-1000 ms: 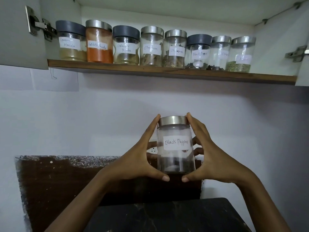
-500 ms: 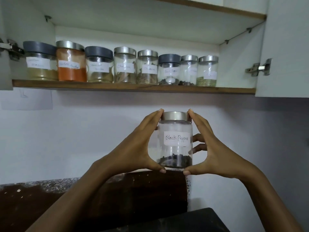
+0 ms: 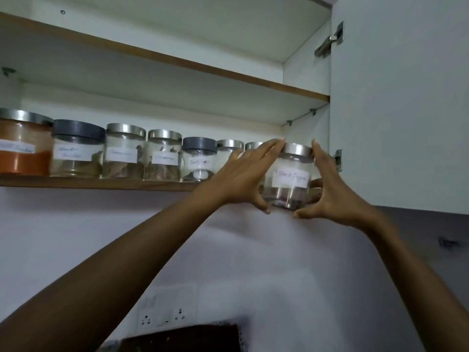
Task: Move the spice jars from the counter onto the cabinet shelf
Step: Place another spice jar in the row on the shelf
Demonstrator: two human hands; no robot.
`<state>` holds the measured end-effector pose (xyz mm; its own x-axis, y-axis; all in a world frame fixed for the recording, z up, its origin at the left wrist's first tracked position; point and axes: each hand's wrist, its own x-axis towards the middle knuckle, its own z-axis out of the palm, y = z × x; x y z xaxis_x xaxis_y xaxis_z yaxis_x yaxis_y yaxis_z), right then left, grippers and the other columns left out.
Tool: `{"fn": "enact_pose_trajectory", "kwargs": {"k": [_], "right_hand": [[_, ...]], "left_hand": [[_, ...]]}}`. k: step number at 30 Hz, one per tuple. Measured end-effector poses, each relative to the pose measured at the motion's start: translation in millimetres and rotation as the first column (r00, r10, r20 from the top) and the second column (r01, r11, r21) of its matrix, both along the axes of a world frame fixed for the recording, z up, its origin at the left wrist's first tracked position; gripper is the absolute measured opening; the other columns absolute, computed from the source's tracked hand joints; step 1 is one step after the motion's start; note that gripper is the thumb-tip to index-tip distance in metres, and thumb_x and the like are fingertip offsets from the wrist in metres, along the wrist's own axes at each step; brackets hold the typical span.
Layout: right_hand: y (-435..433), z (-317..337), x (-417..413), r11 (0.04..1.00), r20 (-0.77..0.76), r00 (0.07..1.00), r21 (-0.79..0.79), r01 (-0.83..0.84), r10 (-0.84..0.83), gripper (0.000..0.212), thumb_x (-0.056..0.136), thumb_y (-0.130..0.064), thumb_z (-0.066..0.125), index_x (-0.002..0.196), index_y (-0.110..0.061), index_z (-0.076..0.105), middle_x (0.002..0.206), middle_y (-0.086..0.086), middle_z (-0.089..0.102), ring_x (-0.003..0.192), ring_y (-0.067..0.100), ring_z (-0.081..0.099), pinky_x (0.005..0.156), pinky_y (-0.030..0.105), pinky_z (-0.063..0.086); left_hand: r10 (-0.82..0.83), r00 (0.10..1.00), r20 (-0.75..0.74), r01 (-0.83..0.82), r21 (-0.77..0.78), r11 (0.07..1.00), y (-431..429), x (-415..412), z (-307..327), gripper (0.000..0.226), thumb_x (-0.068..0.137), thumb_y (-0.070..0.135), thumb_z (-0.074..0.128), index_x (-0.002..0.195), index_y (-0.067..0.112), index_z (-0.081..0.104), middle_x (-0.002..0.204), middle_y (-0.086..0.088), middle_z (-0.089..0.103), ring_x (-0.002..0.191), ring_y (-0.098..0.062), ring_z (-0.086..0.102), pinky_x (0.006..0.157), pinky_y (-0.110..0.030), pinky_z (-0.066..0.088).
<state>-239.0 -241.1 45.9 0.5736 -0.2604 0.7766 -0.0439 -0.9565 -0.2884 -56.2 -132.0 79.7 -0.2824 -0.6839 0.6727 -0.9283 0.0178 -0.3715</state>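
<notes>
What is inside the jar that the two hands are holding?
Dark grains lie at the bottom of the jar; above them the glass looks empty. The label, the left hand and the right hand hide parts.

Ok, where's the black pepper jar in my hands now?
Head view, right of centre: the black pepper jar is held between the left hand and right hand, in front of the right end of the shelf.
</notes>
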Motion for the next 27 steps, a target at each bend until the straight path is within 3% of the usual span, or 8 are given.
{"fn": "enact_pose_trajectory", "kwargs": {"k": [4,9,13,17,21,24,27], "right_hand": [[-47,28,-3,0.997,0.013,0.998,-0.027,0.066,-0.066,0.135,0.058,-0.005,0.086,0.147,-0.031,-0.013,0.150,-0.009,0.003,0.122,0.020,0.038,0.069,0.013,0.048],[-95,44,12,0.998,-0.007,0.998,-0.010,0.069,-0.069,0.132,0.058,0.001,0.084,0.147,-0.030,-0.009,0.154,-0.006,-0.001,0.133,0.026,0.030,0.083,0.025,0.048],[-120,50,25,0.998,-0.060,0.997,0.018,0.057,-0.056,0.129,0.060,0.007,0.080,0.147,-0.030,-0.008,0.155,-0.004,0.003,0.125,0.020,0.037,0.063,0.009,0.047],[-139,52,35,0.995,-0.118,0.989,0.043,0.089,-0.083,0.129,0.062,0.008,0.078,0.147,-0.029,-0.012,0.156,-0.001,0.002,0.127,0.024,0.039,0.078,0.017,0.042],[-147,55,44,0.989,-0.161,0.981,0.086,0.123,-0.108,0.130,0.063,0.010,0.076,0.146,-0.031,-0.015,0.157,0.003,0.000,0.102,0.024,0.053,0.061,0.019,0.049],[-148,55,51,0.989,-0.164,0.981,0.082,0.119,-0.105,0.129,0.064,0.012,0.075,0.146,-0.030,-0.015,0.157,0.003,-0.001,0.101,0.036,0.058,0.065,0.023,0.052],[-148,55,56,0.991,-0.161,0.982,0.069,0.115,-0.103,0.127,0.064,0.013,0.074,0.146,-0.027,-0.014,0.157,0.004,0.000,0.092,0.025,0.058,0.065,0.021,0.050]], "left_hand": [[0.039,0.997,0.070,-0.036,-0.039,0.999,-53,-11,31,0.136,0.052,0.056,0.083,0.149,0.012,-0.002,0.158,-0.005,0.004,0.138,-0.026,0.028,0.112,-0.052,0.021],[0.210,0.970,0.119,-0.187,-0.179,0.966,-103,-3,36,0.132,0.055,0.066,0.075,0.149,0.012,0.000,0.157,-0.006,0.011,0.143,-0.027,0.014,0.114,-0.056,0.004],[0.249,0.968,0.021,-0.240,-0.197,0.951,-128,2,28,0.131,0.056,0.064,0.075,0.149,0.012,0.000,0.157,-0.005,0.012,0.144,-0.027,0.007,0.111,-0.054,-0.006],[0.288,0.957,0.014,-0.278,-0.224,0.934,-141,5,23,0.129,0.058,0.066,0.074,0.150,0.013,0.000,0.156,-0.005,0.013,0.144,-0.028,0.006,0.110,-0.055,-0.011],[0.342,0.939,0.037,-0.327,-0.218,0.920,-146,9,27,0.124,0.060,0.071,0.068,0.150,0.015,0.004,0.156,-0.004,0.016,0.144,-0.029,0.003,0.108,-0.057,-0.013],[0.395,0.917,0.053,-0.375,-0.221,0.900,-146,14,31,0.119,0.062,0.073,0.064,0.150,0.016,0.007,0.156,-0.003,0.017,0.145,-0.029,-0.001,0.107,-0.059,-0.015],[0.435,0.898,0.069,-0.412,-0.218,0.885,-144,19,31,0.118,0.064,0.073,0.063,0.150,0.016,0.005,0.157,-0.004,0.012,0.145,-0.030,-0.002,0.107,-0.060,-0.014]]}}
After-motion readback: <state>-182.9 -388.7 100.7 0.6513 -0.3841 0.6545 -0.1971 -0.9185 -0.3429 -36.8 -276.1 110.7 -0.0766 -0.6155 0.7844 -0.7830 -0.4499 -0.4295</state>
